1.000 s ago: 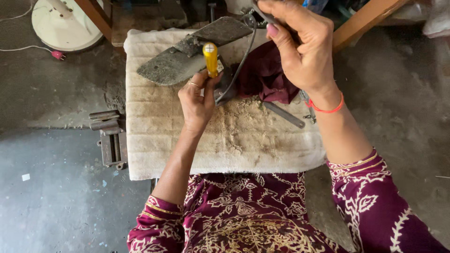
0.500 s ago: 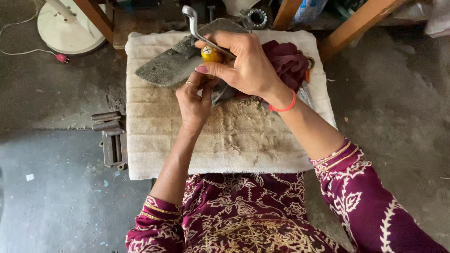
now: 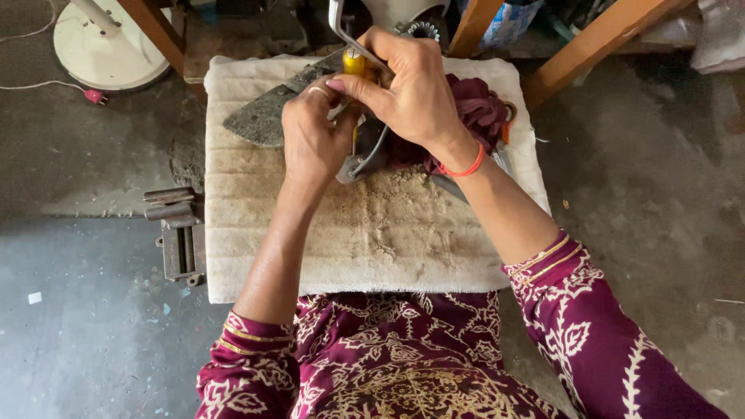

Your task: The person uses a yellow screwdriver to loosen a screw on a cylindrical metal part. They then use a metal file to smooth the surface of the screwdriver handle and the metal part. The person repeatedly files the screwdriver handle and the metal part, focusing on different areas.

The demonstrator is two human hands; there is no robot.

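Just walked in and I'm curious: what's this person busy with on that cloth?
A person seated at a padded white cloth works with both hands close together. The left hand holds a yellow-handled tool upright over a dark metal part. The right hand grips a bent metal rod just above it. A maroon rag lies bunched beside them.

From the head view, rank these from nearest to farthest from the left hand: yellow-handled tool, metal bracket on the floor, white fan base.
1. Yellow-handled tool: at the left hand, by its fingertips.
2. Metal bracket: on the floor, lower left.
3. White fan base: far upper left.
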